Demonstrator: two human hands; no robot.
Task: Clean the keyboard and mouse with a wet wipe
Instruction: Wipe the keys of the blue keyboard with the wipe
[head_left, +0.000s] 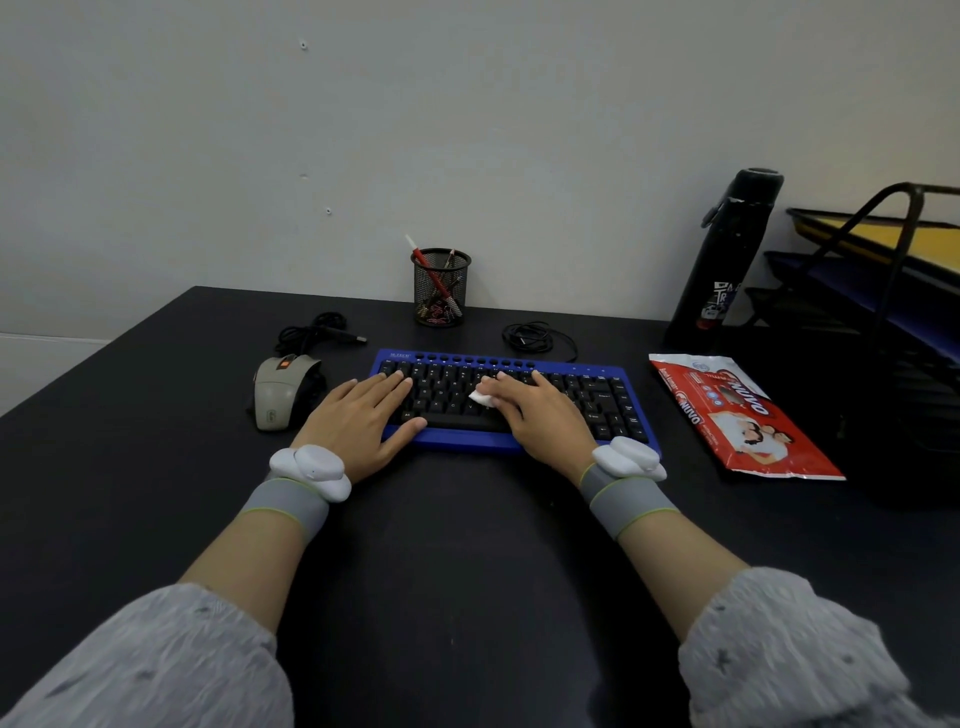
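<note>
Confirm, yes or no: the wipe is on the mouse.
No: the right hand presses the wipe onto the keyboard, while the mouse lies uncovered beside it.

Rear wall: plain pale grey, matte, with a few small holes. Black desk stands flush against it, its top matte. Paler surface beyond the desk's left edge. Lighting soft, even.

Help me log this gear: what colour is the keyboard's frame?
The keyboard frame is blue, keys black; head view.
</note>
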